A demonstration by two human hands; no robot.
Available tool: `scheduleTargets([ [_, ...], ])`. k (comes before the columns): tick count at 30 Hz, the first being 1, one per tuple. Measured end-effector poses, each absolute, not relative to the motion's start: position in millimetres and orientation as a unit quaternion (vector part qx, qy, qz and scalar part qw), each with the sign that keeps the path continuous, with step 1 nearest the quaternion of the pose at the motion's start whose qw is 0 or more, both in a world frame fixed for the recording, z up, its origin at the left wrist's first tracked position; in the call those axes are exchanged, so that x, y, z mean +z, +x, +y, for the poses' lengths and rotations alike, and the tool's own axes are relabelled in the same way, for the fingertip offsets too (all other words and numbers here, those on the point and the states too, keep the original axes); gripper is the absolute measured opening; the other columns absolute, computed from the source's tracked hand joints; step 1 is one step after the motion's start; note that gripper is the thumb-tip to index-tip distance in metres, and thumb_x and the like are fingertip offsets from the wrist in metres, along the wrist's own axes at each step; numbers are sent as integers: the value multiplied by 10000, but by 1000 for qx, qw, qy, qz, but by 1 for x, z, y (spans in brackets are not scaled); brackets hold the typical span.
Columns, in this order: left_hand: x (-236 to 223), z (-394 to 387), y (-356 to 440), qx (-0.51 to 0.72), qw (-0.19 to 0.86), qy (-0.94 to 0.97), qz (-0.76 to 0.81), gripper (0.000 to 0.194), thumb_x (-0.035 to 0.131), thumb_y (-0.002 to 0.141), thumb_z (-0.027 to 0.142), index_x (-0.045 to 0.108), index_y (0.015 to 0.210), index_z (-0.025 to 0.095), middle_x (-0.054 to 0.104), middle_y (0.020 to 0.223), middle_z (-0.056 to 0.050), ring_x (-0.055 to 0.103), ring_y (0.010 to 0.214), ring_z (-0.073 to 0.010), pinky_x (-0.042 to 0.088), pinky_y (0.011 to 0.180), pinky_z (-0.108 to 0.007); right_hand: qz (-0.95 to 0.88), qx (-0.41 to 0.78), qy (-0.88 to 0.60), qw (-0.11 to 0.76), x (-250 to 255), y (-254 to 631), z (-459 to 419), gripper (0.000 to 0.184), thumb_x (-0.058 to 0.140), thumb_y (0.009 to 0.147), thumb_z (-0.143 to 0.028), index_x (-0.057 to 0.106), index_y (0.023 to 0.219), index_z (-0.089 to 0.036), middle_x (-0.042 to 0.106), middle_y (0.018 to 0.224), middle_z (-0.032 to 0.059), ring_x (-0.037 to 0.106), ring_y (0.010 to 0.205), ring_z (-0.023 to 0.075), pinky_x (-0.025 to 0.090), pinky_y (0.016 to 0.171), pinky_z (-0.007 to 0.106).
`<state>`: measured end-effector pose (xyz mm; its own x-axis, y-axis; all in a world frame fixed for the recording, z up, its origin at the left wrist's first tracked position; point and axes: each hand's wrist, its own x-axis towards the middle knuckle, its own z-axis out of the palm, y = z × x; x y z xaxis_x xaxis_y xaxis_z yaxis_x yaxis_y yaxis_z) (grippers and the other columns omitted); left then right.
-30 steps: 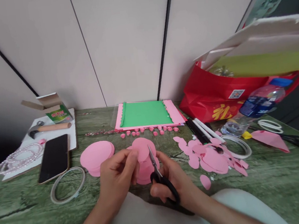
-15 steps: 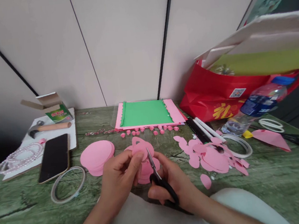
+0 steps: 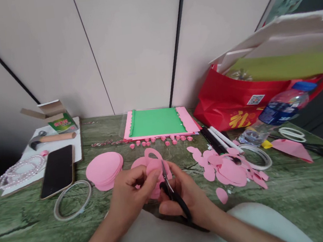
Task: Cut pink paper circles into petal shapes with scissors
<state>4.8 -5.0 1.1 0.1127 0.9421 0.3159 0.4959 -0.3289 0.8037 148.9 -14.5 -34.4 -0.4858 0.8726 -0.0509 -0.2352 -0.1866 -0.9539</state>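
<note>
My left hand (image 3: pixel 129 197) pinches a pink paper disc (image 3: pixel 154 168) just above the green table, with a cut strip curling off its top. My right hand (image 3: pixel 185 196) grips black-handled scissors (image 3: pixel 169 186), whose blades bite into the disc's right side. A stack of pink paper circles (image 3: pixel 104 169) lies to the left of my hands, and more pink paper sits under the held disc. Pink offcuts (image 3: pixel 229 169) are heaped to the right.
A phone (image 3: pixel 58 170), a tape ring (image 3: pixel 70 194), pearl beads (image 3: pixel 20 171), a hammer (image 3: pixel 50 138) and a small box (image 3: pixel 58 118) lie at left. Green and pink sheets (image 3: pixel 156 122) lie at the back. A red bag (image 3: pixel 236 104), a bottle (image 3: pixel 278 112), pens (image 3: pixel 217 139) and tape rings are at right.
The scissors have cut further round the disc, and a curled pink strip now hangs free at its top. My left hand has turned the disc slightly and both hands sit a little lower.
</note>
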Motion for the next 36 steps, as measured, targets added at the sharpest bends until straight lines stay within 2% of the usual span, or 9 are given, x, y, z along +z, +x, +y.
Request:
scheduleTargets([
  [3, 3, -6, 5, 421, 274, 692, 518, 364, 529, 743, 259, 419, 407, 173, 382, 335, 69, 324, 326, -50, 251, 333, -180, -501, 703, -322, 389, -36, 149, -14, 793, 752, 575, -322, 279, 1197, -188, 434, 502, -108, 321, 413, 46, 268, 388, 152],
  [6, 3, -5, 6, 424, 290, 687, 513, 346, 525, 745, 262, 437, 423, 171, 393, 336, 69, 334, 325, -50, 256, 332, -177, -500, 698, -334, 387, -38, 149, -13, 825, 746, 570, -335, 263, 1221, -183, 454, 470, -117, 361, 372, 50, 292, 373, 153],
  [11, 0, -5, 4, 427, 337, 674, 500, 351, 498, 771, 275, 442, 441, 169, 400, 339, 67, 343, 326, -49, 270, 338, -171, -527, 668, -354, 387, -43, 150, -10, 735, 710, 603, -310, 307, 1203, -178, 533, 463, -94, 435, 337, 70, 302, 332, 145],
  [17, 2, 0, -2, 469, 373, 621, 505, 375, 507, 787, 321, 455, 449, 168, 418, 370, 54, 374, 336, -56, 302, 356, -179, -513, 623, -411, 424, -49, 152, -4, 680, 684, 624, -351, 363, 1187, -149, 492, 383, -113, 485, 359, 115, 407, 414, 217],
  [21, 2, 10, -13, 525, 355, 553, 540, 312, 561, 756, 346, 533, 511, 155, 447, 409, 45, 402, 375, -68, 320, 370, -179, -468, 614, -440, 459, -47, 153, 2, 589, 701, 611, -394, 452, 1080, -139, 487, 379, -104, 445, 352, 100, 376, 426, 223],
  [24, -3, 19, -24, 503, 368, 525, 579, 313, 570, 729, 396, 558, 540, 147, 508, 450, 28, 443, 393, -78, 353, 382, -179, -469, 579, -459, 484, -46, 154, 6, 446, 694, 616, -435, 533, 906, -138, 508, 427, -71, 453, 393, 92, 347, 434, 217],
  [27, -11, 27, -31, 475, 375, 531, 594, 324, 581, 699, 417, 550, 524, 146, 504, 423, 32, 456, 382, -84, 375, 387, -180, -486, 553, -453, 502, -48, 155, 10, 365, 705, 605, -424, 555, 787, -145, 532, 486, -51, 486, 452, 93, 360, 474, 220],
  [32, -17, 29, -30, 425, 425, 556, 574, 288, 520, 730, 360, 543, 529, 156, 514, 399, 25, 479, 354, -99, 384, 370, -192, -500, 547, -446, 501, -53, 155, 13, 391, 768, 538, -348, 563, 803, -147, 562, 539, -41, 517, 520, 106, 368, 507, 224],
  [36, -15, 23, -23, 378, 473, 602, 521, 289, 536, 728, 358, 548, 523, 154, 504, 383, 26, 474, 358, -94, 379, 385, -191, -502, 553, -429, 509, -53, 154, 13, 418, 770, 532, -351, 558, 840, -164, 572, 611, -37, 534, 572, 111, 381, 523, 221],
])
